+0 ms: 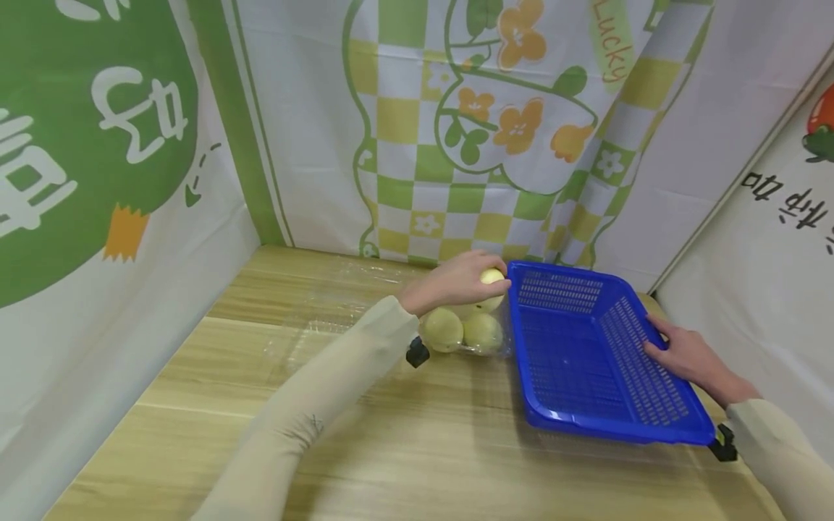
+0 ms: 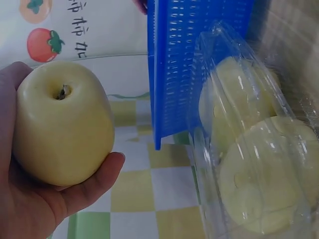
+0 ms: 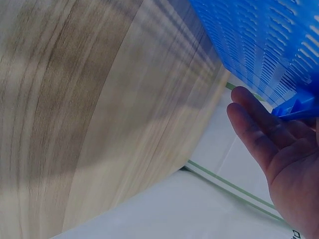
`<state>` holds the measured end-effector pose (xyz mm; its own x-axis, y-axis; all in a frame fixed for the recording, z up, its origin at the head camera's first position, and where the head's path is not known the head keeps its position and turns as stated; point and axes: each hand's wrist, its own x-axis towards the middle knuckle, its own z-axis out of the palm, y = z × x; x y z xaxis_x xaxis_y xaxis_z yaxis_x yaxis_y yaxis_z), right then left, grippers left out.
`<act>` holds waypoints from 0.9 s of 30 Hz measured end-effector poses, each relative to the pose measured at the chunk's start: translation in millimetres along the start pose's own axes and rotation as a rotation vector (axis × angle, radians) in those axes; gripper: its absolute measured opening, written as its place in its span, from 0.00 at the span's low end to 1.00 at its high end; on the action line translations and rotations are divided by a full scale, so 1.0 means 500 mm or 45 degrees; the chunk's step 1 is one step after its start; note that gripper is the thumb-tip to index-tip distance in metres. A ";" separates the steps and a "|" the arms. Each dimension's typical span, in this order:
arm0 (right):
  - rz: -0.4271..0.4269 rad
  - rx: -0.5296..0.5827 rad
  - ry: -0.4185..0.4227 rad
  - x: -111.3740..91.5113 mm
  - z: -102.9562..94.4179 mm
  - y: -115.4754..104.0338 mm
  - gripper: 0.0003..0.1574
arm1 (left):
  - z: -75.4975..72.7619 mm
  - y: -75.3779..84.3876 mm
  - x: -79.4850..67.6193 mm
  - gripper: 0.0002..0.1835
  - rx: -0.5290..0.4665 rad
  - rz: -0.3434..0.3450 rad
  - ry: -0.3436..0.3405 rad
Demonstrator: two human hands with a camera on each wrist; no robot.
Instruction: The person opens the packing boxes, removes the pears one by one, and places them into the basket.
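My left hand (image 1: 459,278) grips a pale yellow apple (image 2: 65,124), fingers and thumb wrapped round its sides. In the left wrist view its stem end shows. The hand is just left of a blue plastic basket (image 1: 567,362), above a clear plastic clamshell box (image 2: 219,55). More pale apples (image 1: 444,330) sit in that box. My right hand (image 1: 691,354) holds the basket's right rim, the thumb over the inner side. From the right wrist, some fingers (image 3: 251,132) show outside, below the rim. The basket holds no fruit.
The wooden table (image 1: 404,456) runs under everything. The box's clear lid (image 1: 319,340) spreads to the left, partly behind my left forearm. A printed cloth (image 1: 417,181) hangs along the back, with white printed side panels (image 1: 756,253) left and right.
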<state>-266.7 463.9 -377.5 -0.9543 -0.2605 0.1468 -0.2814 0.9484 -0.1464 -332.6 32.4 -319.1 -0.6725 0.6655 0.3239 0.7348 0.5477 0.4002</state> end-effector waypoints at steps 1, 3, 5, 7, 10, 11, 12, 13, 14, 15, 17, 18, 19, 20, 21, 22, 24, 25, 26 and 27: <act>0.006 0.002 -0.004 0.000 0.000 -0.001 0.40 | 0.001 0.002 0.006 0.17 0.003 0.002 -0.007; 0.014 -0.002 -0.009 -0.001 0.000 -0.002 0.40 | 0.002 0.005 0.017 0.18 0.009 -0.006 -0.022; 0.020 -0.004 -0.012 -0.001 -0.001 -0.003 0.40 | 0.003 0.010 0.026 0.18 0.011 -0.012 -0.026; 0.027 -0.007 -0.021 -0.001 -0.001 -0.004 0.40 | 0.006 0.017 0.034 0.18 0.022 -0.016 -0.029; 0.036 -0.008 -0.031 0.000 -0.001 -0.003 0.41 | 0.012 0.033 0.046 0.18 0.015 -0.001 -0.024; 0.037 -0.007 -0.034 0.000 -0.001 -0.003 0.41 | 0.015 0.038 0.050 0.18 0.009 0.004 -0.024; 0.037 -0.008 -0.032 0.000 0.000 -0.002 0.41 | 0.018 0.043 0.055 0.18 0.009 0.011 -0.021; 0.036 -0.010 -0.033 0.000 0.000 -0.002 0.41 | 0.020 0.048 0.059 0.18 0.003 0.015 -0.018; 0.033 -0.009 -0.030 0.000 0.000 -0.002 0.41 | 0.022 0.052 0.063 0.18 -0.006 0.015 -0.018; 0.033 -0.007 -0.030 0.000 0.000 -0.002 0.41 | 0.023 0.056 0.068 0.17 -0.016 0.013 -0.020; 0.032 -0.006 -0.027 0.000 0.000 -0.002 0.40 | 0.025 0.063 0.078 0.17 -0.036 0.010 -0.025; 0.031 -0.007 -0.025 -0.001 0.000 -0.002 0.40 | 0.025 0.065 0.083 0.17 -0.048 0.008 -0.029; 0.032 -0.005 -0.025 -0.001 -0.001 -0.003 0.40 | 0.026 0.068 0.089 0.17 -0.053 0.004 -0.033; 0.033 -0.004 -0.023 -0.001 -0.001 -0.003 0.40 | 0.026 0.071 0.094 0.16 -0.055 0.003 -0.035; 0.034 -0.003 -0.024 -0.001 -0.002 -0.004 0.40 | 0.027 0.074 0.100 0.16 -0.058 -0.001 -0.038; 0.031 -0.006 -0.020 -0.001 -0.003 -0.004 0.40 | 0.028 0.075 0.105 0.16 -0.059 -0.009 -0.040; 0.028 -0.006 -0.021 -0.001 -0.003 -0.005 0.40 | 0.033 0.080 0.115 0.15 -0.060 -0.015 -0.053; 0.020 -0.005 -0.018 -0.001 -0.003 -0.005 0.40 | 0.037 0.081 0.120 0.15 -0.053 -0.016 -0.062; 0.019 -0.003 -0.020 -0.003 -0.002 -0.004 0.40 | 0.041 0.083 0.125 0.14 -0.050 -0.018 -0.076; 0.019 -0.001 -0.024 -0.004 -0.001 -0.003 0.40 | 0.045 0.086 0.130 0.14 -0.047 -0.017 -0.091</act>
<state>-264.4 463.2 -377.0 -0.9600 -0.2499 0.1263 -0.2673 0.9523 -0.1473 -342.8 110.6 -300.3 -0.6730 0.6937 0.2566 0.7212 0.5386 0.4357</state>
